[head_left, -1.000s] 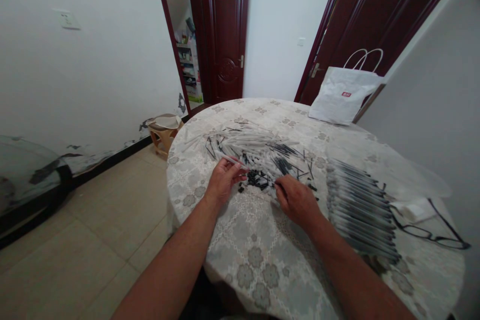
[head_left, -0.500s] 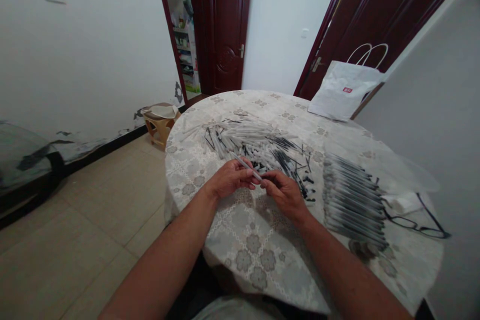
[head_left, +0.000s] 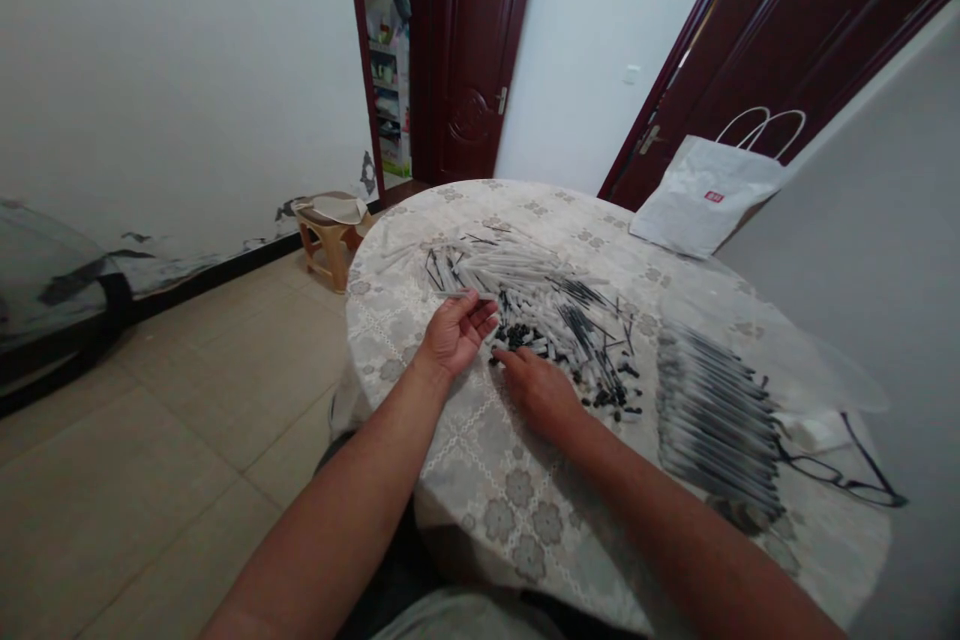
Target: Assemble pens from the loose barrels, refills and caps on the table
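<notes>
My left hand (head_left: pixel 456 335) pinches a thin whitish pen barrel (head_left: pixel 451 295) between thumb and fingers, held roughly level above the table. My right hand (head_left: pixel 546 398) is at the near left edge of a heap of small black pen parts (head_left: pixel 529 333). Its fingertips are drawn together there, and whatever lies between them is too small to tell. Beyond the hands spreads a pile of white pen barrels (head_left: pixel 514 265). Thin black rods (head_left: pixel 583 328) lie to the right of the heap, with small black and white pieces among them.
A row of pens (head_left: pixel 716 420) lies side by side on the right, near eyeglasses (head_left: pixel 847 480) and a clear plastic sheet (head_left: pixel 817 360). A white paper bag (head_left: pixel 709 195) stands at the back right of the round cloth-covered table (head_left: pixel 517 540). A stool (head_left: pixel 328 245) stands left.
Half a second ago both hands met at the pen barrel. Since then they have separated: the left keeps the barrel, now turned more level, and the right has reached to the black parts.
</notes>
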`<state>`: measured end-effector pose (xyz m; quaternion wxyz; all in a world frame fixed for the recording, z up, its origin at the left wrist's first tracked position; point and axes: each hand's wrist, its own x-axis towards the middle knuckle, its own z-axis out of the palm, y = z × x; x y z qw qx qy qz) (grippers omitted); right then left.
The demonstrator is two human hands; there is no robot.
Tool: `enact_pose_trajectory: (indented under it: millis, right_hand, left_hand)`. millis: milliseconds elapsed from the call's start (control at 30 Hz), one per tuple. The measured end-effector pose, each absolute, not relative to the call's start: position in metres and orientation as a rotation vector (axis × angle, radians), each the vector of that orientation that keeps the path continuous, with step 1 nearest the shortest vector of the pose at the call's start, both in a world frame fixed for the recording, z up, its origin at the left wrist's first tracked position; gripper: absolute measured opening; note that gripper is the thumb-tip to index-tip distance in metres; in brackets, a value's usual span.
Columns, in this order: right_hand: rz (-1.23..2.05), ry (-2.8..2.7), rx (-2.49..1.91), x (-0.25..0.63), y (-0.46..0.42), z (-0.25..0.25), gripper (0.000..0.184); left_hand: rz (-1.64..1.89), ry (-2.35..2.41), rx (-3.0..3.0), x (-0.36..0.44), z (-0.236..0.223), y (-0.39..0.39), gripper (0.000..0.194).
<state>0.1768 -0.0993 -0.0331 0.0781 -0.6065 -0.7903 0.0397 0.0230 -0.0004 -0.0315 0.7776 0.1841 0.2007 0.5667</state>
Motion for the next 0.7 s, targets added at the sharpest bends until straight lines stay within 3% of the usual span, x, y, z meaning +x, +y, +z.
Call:
enact_pose_trajectory:
  millis: [333,533,700]
  right_hand:
    - [-0.026,-2.346,-1.991,0.168,-0.085,-0.043,0.019]
    - [0.234,-1.964,-1.723,0.186,-0.090,-0.046,0.012]
    - [0.663,-1.297,-1.372,0.201,-0.088,-0.040,0.022]
  left_hand:
    - [1.216,0.409,0.442,0.024,-0.034,-0.001,0.024]
    - [1.196,0.433,0.542,0.026,-0.031,-0.004,0.031]
    - [1.132,0.455,0.680,0.030,-0.028,-0.011,0.035]
